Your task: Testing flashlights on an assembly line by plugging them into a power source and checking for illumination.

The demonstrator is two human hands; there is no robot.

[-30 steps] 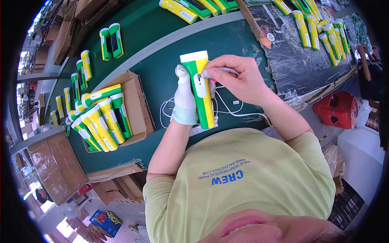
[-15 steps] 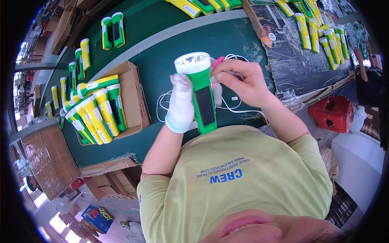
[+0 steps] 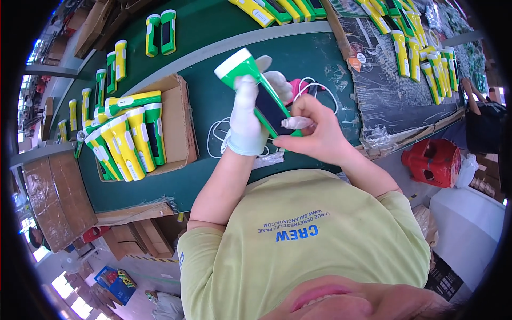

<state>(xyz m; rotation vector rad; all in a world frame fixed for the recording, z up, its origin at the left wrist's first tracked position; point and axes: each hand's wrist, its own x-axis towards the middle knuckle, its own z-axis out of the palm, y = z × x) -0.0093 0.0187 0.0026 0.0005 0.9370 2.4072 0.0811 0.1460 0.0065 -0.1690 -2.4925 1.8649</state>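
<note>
My left hand [image 3: 249, 118], in a white glove, grips a green torch [image 3: 252, 80] with a white head and a dark panel on its side, held tilted above the green table [image 3: 213, 106]. My right hand [image 3: 316, 134] pinches the torch's lower end, with a white cot on one finger. A pink object [image 3: 302, 85] and a loop of white cable [image 3: 320, 92] lie on the table just behind the hands.
A cardboard box [image 3: 178, 125] to the left holds several yellow and green torches [image 3: 130, 136]. More torches stand along the far belt [image 3: 160, 32] and on a dark tray at the right [image 3: 421, 58]. A red container [image 3: 434, 160] sits beside the table.
The yellow and green torch held a second ago is gone; a green one is in my hands. It has tilted leftward and my right hand has slid from its head down to its lower end.
</note>
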